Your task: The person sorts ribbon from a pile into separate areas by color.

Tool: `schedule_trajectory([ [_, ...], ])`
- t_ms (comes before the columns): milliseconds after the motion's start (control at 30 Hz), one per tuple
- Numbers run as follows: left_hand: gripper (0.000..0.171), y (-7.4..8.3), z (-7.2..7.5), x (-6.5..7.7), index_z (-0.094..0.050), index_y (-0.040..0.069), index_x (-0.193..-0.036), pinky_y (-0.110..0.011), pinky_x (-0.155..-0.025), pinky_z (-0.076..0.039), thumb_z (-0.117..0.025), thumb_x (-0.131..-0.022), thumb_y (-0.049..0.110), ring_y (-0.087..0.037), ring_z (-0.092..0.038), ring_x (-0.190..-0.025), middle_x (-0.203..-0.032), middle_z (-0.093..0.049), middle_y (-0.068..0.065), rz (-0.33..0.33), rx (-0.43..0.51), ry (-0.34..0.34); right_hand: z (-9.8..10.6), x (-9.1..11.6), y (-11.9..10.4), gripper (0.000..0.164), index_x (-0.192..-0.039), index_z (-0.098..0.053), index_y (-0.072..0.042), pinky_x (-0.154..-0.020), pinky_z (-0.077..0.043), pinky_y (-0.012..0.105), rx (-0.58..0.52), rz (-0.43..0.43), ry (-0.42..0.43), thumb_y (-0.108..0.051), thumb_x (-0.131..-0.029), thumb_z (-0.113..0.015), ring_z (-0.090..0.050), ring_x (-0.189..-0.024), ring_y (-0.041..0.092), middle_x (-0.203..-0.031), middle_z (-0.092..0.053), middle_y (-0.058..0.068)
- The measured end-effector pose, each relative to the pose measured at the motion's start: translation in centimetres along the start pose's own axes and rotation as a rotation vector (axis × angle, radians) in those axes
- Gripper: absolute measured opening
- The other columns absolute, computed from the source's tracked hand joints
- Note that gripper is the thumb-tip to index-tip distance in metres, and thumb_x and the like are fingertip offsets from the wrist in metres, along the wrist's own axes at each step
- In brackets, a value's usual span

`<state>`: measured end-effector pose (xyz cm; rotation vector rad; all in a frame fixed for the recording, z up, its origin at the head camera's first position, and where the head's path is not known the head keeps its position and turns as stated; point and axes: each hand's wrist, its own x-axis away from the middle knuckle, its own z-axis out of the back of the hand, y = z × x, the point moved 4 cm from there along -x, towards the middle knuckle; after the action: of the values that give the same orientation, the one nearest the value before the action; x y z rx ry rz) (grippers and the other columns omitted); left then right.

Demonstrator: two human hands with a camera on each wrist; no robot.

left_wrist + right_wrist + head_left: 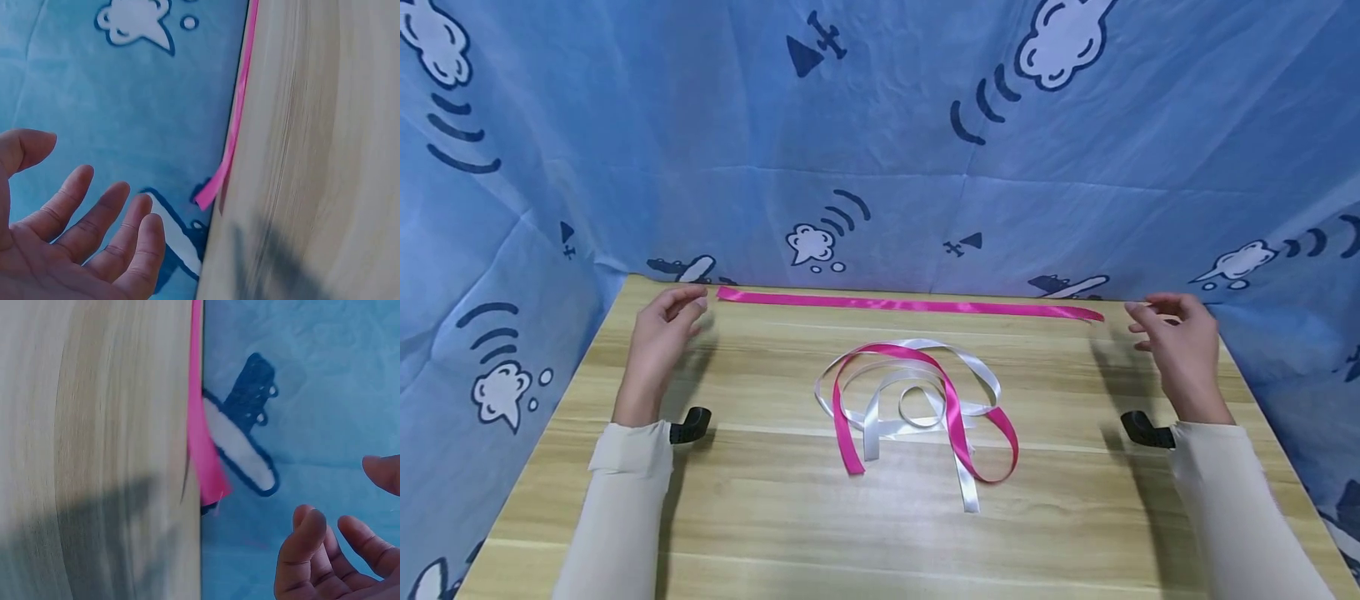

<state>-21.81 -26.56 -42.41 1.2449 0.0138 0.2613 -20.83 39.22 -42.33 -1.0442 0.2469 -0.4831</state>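
Observation:
A straight pink ribbon (895, 305) lies along the far edge of the wooden table. Just beyond its left end is my left hand (664, 333), fingers loosely bent and nothing in them; the left wrist view shows the ribbon's end (212, 190) apart from the fingertips. Past the other end hovers my right hand (1180, 346), also holding nothing, with its fingers softly curled. In the right wrist view the ribbon's right end (209, 475) lifts slightly at the table edge, away from the fingers.
Mid-table, a second pink ribbon (953, 408) lies looped over loose white ribbon (977, 367) in a tangle. Blue patterned cloth (880, 167) hangs behind and at both sides of the wooden table (775, 533). Dark wrist-worn pieces (691, 425) stick out from both sleeves.

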Motion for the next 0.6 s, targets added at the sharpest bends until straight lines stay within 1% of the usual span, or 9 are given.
schedule_trajectory([
  [100, 0.053, 0.3, -0.3, 1.0, -0.052, 0.008, -0.151, -0.033, -0.112, -0.051, -0.054, -0.108, 0.039, -0.014, -0.055, -0.134, -0.155, -0.053, -0.013, -0.027, -0.032, -0.006, 0.4, 0.8, -0.4, 0.025, -0.120, -0.058, -0.026, -0.060, -0.055, 0.012, -0.018, 0.017, 0.010, -0.036, -0.101, -0.069, -0.062, -0.079, -0.004, -0.103, -0.053, -0.015],
  [200, 0.051, 0.7, -0.5, 1.9, -0.055, 0.008, -0.149, -0.022, -0.102, -0.054, -0.056, -0.108, 0.038, -0.004, -0.058, -0.123, -0.147, -0.058, -0.008, -0.052, -0.041, -0.006, 0.7, 1.4, -0.7, 0.024, -0.121, -0.059, -0.025, -0.060, -0.055, 0.012, -0.044, 0.042, 0.008, -0.033, -0.101, -0.069, -0.062, -0.080, -0.004, -0.103, -0.053, -0.013],
  [300, 0.048, 1.1, -0.9, 2.8, -0.057, 0.007, -0.146, -0.015, -0.095, -0.054, -0.057, -0.108, 0.035, 0.000, -0.059, -0.115, -0.139, -0.061, -0.002, -0.079, -0.037, -0.010, 0.9, 2.1, -0.8, 0.020, -0.118, -0.060, -0.026, -0.059, -0.054, 0.013, -0.070, 0.064, 0.001, -0.029, -0.100, -0.071, -0.063, -0.080, -0.004, -0.102, -0.054, -0.011],
  [333, 0.047, 1.2, -1.0, 3.2, -0.057, 0.007, -0.146, -0.013, -0.094, -0.053, -0.058, -0.108, 0.034, 0.001, -0.059, -0.114, -0.138, -0.061, -0.002, -0.087, -0.037, -0.016, 0.9, 2.3, -0.8, 0.020, -0.117, -0.060, -0.026, -0.059, -0.054, 0.013, -0.068, 0.074, -0.001, -0.028, -0.100, -0.071, -0.063, -0.080, -0.003, -0.102, -0.055, -0.011],
  [467, 0.046, 1.7, -1.8, 4.3, -0.058, 0.007, -0.146, -0.009, -0.094, -0.050, -0.058, -0.108, 0.032, 0.003, -0.058, -0.116, -0.146, -0.059, -0.009, -0.117, -0.037, -0.058, 0.7, 3.4, -1.0, 0.018, -0.114, -0.061, -0.029, -0.059, -0.054, 0.012, -0.040, 0.108, 0.007, -0.027, -0.100, -0.071, -0.063, -0.080, -0.003, -0.101, -0.056, -0.013],
  [533, 0.046, 1.9, -2.3, 4.9, -0.058, 0.007, -0.146, -0.008, -0.095, -0.048, -0.058, -0.108, 0.032, 0.004, -0.057, -0.116, -0.149, -0.057, -0.012, -0.123, -0.036, -0.082, 0.5, 4.0, -1.2, 0.018, -0.114, -0.061, -0.031, -0.059, -0.053, 0.011, -0.025, 0.126, 0.015, -0.025, -0.100, -0.071, -0.062, -0.080, -0.003, -0.100, -0.057, -0.015],
  [600, 0.044, 2.1, -2.8, 5.4, -0.058, 0.007, -0.145, -0.008, -0.096, -0.047, -0.059, -0.108, 0.031, 0.003, -0.056, -0.118, -0.149, -0.057, -0.013, -0.128, -0.041, -0.102, 0.2, 4.6, -1.4, 0.019, -0.113, -0.060, -0.032, -0.059, -0.053, 0.010, -0.017, 0.136, 0.021, -0.023, -0.100, -0.071, -0.062, -0.079, -0.004, -0.099, -0.058, -0.016],
])
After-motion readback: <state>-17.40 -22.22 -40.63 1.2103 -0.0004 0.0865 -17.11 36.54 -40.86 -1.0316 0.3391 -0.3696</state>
